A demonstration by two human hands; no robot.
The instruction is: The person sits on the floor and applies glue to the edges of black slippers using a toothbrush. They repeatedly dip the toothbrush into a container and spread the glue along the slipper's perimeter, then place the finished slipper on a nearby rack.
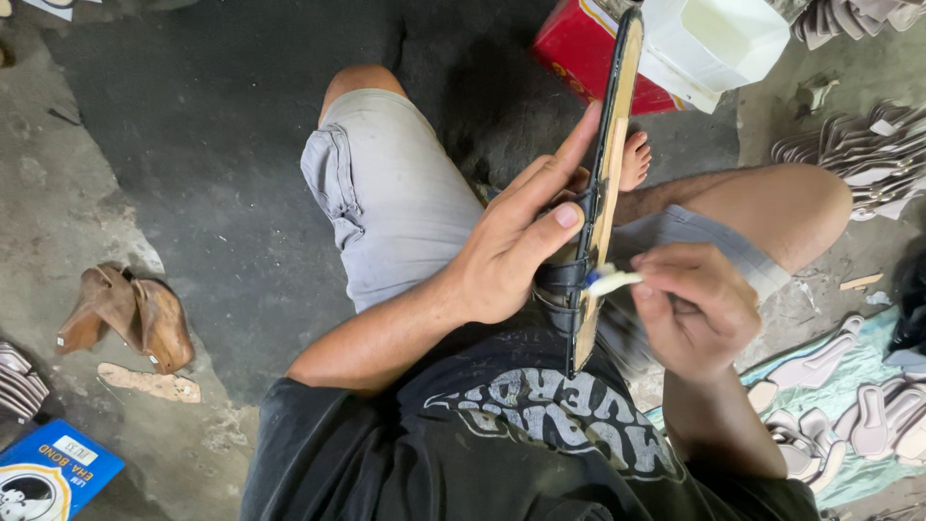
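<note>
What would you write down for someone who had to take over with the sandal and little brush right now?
Left hand: grips the sandal on edge, black straps toward the palm, tan sole facing right.
Right hand: pinches a small brush, white tip on the sole near the straps.
Red tin and white container sit beyond the knees; cut soles lie right.
Done: straps are on. Left: how far brushing has got cannot be told.

1. A sandal sole with a tan face and black edge is held on edge, running from the top centre of the frame down to the middle.
2. Black straps are wrapped around its lower part.
3. A small white brush is pressed against the sole beside the straps, right of centre.
</note>
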